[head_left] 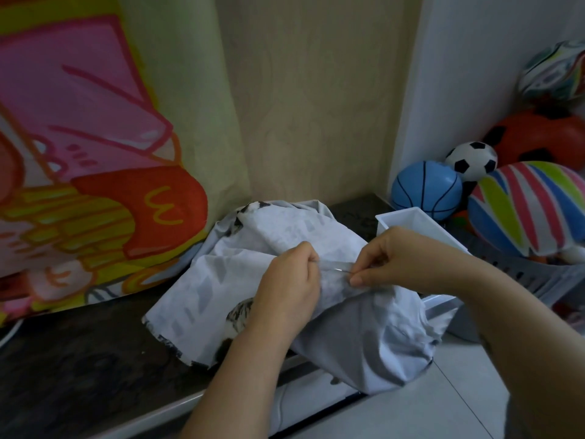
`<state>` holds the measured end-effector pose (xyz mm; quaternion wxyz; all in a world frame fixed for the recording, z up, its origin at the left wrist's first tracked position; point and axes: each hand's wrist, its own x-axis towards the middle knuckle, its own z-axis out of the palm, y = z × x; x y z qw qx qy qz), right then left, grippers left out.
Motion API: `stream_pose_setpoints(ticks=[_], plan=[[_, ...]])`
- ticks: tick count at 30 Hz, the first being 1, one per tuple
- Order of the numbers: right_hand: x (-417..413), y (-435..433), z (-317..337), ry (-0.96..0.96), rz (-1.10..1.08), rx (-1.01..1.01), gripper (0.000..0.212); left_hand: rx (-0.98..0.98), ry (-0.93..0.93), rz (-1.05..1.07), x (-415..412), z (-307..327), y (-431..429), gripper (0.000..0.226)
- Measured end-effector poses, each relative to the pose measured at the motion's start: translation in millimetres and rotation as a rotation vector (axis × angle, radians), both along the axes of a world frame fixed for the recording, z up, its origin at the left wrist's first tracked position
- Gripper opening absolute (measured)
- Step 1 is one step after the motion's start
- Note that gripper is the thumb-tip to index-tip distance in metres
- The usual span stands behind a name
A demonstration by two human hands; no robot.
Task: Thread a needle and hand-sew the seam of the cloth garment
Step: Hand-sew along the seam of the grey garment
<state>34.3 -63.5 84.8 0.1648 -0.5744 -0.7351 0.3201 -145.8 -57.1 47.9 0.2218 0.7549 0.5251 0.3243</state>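
1. Dark, mottled bench (79, 359) runs beneath you, with a wood-grain wall panel behind it and a bright cartoon-printed curtain (95, 153) hanging at your left.
2. The cloth garment (253, 248) (pale grey, with dark printed patches) lies bunched on the bench, its near part spilling over the front edge.
3. Your left grip (291, 286) is clenched on a fold of the garment at the raised seam, fingers curled under and knuckles up.
4. Your right grip (395, 258) pinches the needle (340, 270) between thumb and forefinger. The needle lies nearly level, just above the cloth, pointing toward your left grip.
5. The thread is too fine to make out.
6. A white box (408, 221) sits just behind your right grip. Beyond it, a grey basket (522, 274) and a heap of toy balls (427, 188) fill the corner.
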Motion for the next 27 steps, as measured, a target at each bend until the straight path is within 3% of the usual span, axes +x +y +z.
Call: stream_pose_setpoints(ticks=[5,13,16,18,21,24,27], plan=[[6,3,1,0.029,-0.090,0.095,0.009,-0.034,-0.149,-0.054,-2,2,2,0.022],[13,3,-4,0.018,-0.077,-0.011,0.004,-0.149,-0.225,-0.150,-14,-3,5,0.016],[13,3,-1,0.131,-0.060,-0.042,0.008,-0.156,-0.219,-0.170,-17,-1,4,0.017],[11,6,0,0.229,-0.123,0.089,0.012,-0.153,-0.218,-0.176,-17,0,4,0.018],[4,12,-5,0.071,-0.157,0.302,0.018,-0.152,-0.222,-0.180,-18,1,3,0.016],[-4,15,-13,-0.146,-0.051,0.286,0.021,-0.160,-0.220,-0.166,-19,0,4,0.013],[-6,15,-14,-0.197,-0.030,0.253,0.023,-0.177,-0.220,-0.151,-20,-1,5,0.014]])
